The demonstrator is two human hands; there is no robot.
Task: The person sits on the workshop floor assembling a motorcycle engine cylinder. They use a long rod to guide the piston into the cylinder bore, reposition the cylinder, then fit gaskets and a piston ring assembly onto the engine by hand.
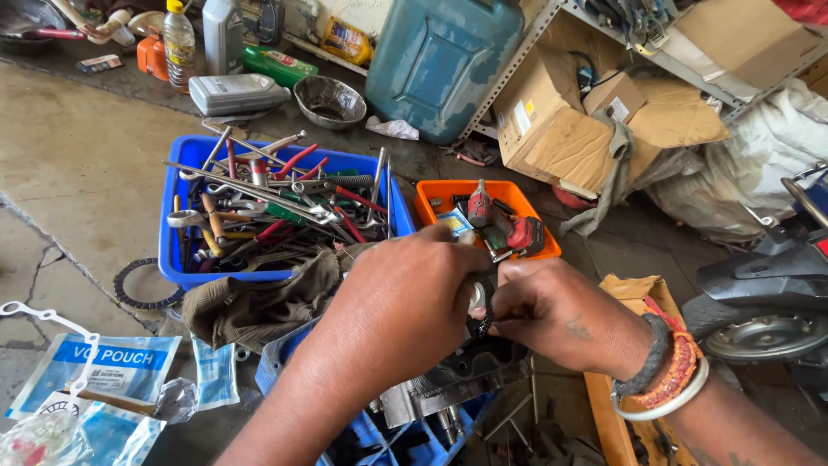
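Observation:
My left hand [405, 298] and my right hand [561, 315] meet at the middle of the view, fingers pinched together on a small dark ring-shaped part [481, 321]. They work just above a grey metal engine block [448, 388] that rests in a blue crate [379, 440]. My right wrist wears several bracelets [668, 375]. The left hand hides most of the small part.
A blue tray [172, 259] full of wrenches and screwdrivers sits at the left, an orange tray [431, 211] of small tools behind my hands. A dirty rag [259, 302], plastic pouches [112, 367], a teal jerrycan [440, 60], cardboard boxes [552, 121] and a scooter [768, 293] surround the spot.

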